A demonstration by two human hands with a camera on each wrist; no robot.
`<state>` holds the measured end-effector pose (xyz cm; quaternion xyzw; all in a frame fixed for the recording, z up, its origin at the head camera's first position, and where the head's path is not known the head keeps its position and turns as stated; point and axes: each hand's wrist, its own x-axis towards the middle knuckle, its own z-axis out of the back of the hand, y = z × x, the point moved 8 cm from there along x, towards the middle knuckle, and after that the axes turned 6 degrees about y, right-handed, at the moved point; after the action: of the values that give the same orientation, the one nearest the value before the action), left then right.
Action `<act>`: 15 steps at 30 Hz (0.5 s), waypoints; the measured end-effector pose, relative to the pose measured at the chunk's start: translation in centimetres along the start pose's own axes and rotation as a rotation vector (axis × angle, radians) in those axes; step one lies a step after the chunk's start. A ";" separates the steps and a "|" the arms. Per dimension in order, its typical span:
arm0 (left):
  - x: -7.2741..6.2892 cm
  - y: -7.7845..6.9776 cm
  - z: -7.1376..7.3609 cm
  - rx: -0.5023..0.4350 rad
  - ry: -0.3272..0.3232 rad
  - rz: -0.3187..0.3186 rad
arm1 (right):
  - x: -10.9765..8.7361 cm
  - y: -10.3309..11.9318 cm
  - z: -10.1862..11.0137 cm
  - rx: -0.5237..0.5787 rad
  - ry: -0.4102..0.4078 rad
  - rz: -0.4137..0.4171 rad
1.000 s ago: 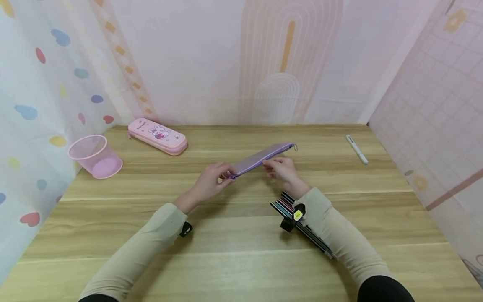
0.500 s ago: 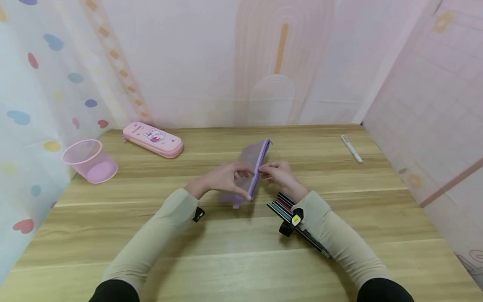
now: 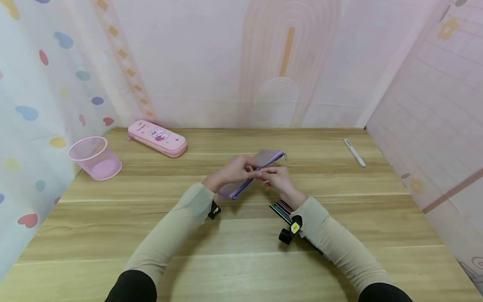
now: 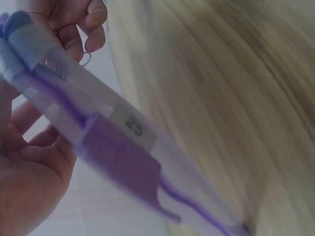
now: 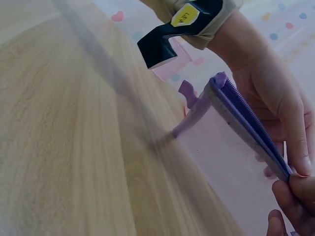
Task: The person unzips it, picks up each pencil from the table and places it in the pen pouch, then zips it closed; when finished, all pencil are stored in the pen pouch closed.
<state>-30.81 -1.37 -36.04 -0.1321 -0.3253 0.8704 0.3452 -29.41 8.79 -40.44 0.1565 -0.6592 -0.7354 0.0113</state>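
Note:
A purple mesh zipper pouch (image 3: 268,157) is held tilted above the middle of the table. My left hand (image 3: 237,170) pinches its zipper edge from the left, thumb and fingers meeting near my right fingertips. My right hand (image 3: 280,181) pinches the same edge from the right. In the right wrist view the zipper (image 5: 248,123) runs up to a purple end tab, its teeth parted near that end. A paper label (image 4: 133,125) marked 25 shows on the pouch in the left wrist view. Several slim dark pens or pencils (image 3: 282,211) lie under my right wrist, partly hidden.
At the back left lies a pink pencil case (image 3: 157,138) with a rabbit print. Left of it a pink mesh cup (image 3: 94,159) stands at the table's edge. One white pen (image 3: 354,152) lies at the back right. Printed curtains close off the back and sides.
The pouch swung to a steeper angle, then partly back. My left hand has moved right along the zipper from the pouch's near corner to my right fingers. The right hand has stayed about level.

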 end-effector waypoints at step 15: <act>-0.1 0.6 0.5 -0.057 0.024 -0.027 | -0.1 0.2 -0.4 -0.077 0.039 0.077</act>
<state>-31.29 -1.98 -36.08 -0.1480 -0.3474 0.8544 0.3568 -29.29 8.35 -40.26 0.1449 -0.6355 -0.7562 0.0583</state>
